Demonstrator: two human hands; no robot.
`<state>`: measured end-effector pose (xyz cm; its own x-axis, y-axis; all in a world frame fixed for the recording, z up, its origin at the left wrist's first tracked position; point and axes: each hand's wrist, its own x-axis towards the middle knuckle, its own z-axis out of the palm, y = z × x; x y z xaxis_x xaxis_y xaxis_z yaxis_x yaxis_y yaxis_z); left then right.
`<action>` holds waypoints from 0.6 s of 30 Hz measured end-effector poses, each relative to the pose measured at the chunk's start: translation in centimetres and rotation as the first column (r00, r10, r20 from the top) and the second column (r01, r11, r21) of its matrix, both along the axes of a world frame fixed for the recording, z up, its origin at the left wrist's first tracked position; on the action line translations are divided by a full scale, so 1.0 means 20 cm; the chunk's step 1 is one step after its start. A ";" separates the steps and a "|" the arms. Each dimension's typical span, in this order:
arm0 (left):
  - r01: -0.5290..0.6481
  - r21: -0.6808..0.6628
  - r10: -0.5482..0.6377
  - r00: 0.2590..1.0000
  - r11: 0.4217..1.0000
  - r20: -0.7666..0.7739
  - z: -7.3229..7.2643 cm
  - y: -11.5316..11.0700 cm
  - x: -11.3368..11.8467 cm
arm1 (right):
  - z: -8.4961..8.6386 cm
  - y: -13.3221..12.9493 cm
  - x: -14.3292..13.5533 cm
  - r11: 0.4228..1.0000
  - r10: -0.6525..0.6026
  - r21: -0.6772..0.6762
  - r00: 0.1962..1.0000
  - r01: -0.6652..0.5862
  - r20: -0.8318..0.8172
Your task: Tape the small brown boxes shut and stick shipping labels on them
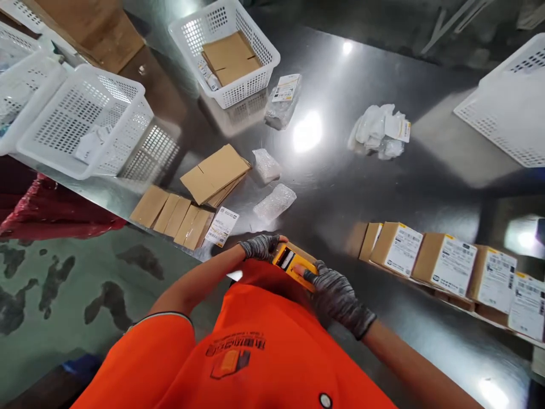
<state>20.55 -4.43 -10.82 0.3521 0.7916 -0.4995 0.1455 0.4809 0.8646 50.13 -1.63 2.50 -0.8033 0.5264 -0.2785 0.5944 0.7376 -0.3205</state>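
Orange shirt [255, 352]; cardboard [230, 57] in basket [259, 79].

A steel table [340, 187] fills the view. At twelve o'clock stands a white basket [224, 51] holding flattened cardboard [230, 57]; a labelled plastic packet [284, 99] lies just beside it. At ten o'clock, two more white baskets [85, 119] overlap at the table edge. At centre lie a stack of flat cartons [216, 174] and two bubble-wrap parcels [272, 184]. At one o'clock sits a crumpled white wrapping [380, 130]. At three o'clock, labelled boxes [447, 264] stand in a row.
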 end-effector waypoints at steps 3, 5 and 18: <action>0.043 0.022 -0.041 0.994 0.999 -0.100 0.04 0.00 -0.03 | 0.01 -0.04 0.26 1.000 -0.003 0.027 1.000 0.003 0.013; 0.084 0.035 -0.077 0.984 0.996 -0.159 0.07 0.00 -0.04 | 0.00 -0.06 0.43 0.999 -0.030 0.036 0.999 0.029 0.020; 0.115 0.033 -0.096 0.932 0.993 -0.350 0.21 -0.05 0.05 | -0.19 -0.05 0.53 0.999 -0.035 0.038 0.997 0.032 0.063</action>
<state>21.54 -5.44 -6.67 0.2466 0.7878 -0.5644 0.4886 0.4019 0.7744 60.66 -2.69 -1.23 -0.7662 0.5638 -0.3082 0.6374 0.7275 -0.2538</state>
